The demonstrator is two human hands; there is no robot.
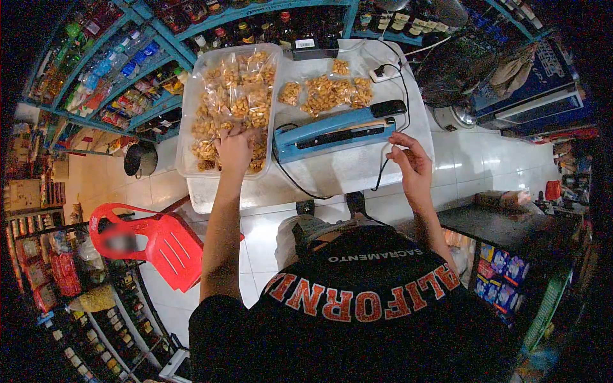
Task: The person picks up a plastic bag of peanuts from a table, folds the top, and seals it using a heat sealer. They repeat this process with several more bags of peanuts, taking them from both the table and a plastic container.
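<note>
My left hand [235, 150] reaches down into a clear plastic tub [181, 150] filled with peanuts, loose ones and small clear bags of them [239, 86]. Its fingertips are sunk among the peanuts and plastic, so whether they grip anything I cannot tell. A blue impulse heat sealer [300, 152] lies slantwise on the white table, just right of the tub. Beside the sealer's right end hovers my right hand [412, 165], palm turned inward, fingers loosely bent and thumb apart from them, nothing visible between them. Behind the sealer rests a group of filled peanut bags [327, 94].
The white table [294, 185] carries a small black box [314, 50] and a white power socket [385, 73] at the back, with black cables trailing over it. A red plastic chair [169, 246] stands front left. Shelves of bottles surround the table; a dark counter [504, 226] is at right.
</note>
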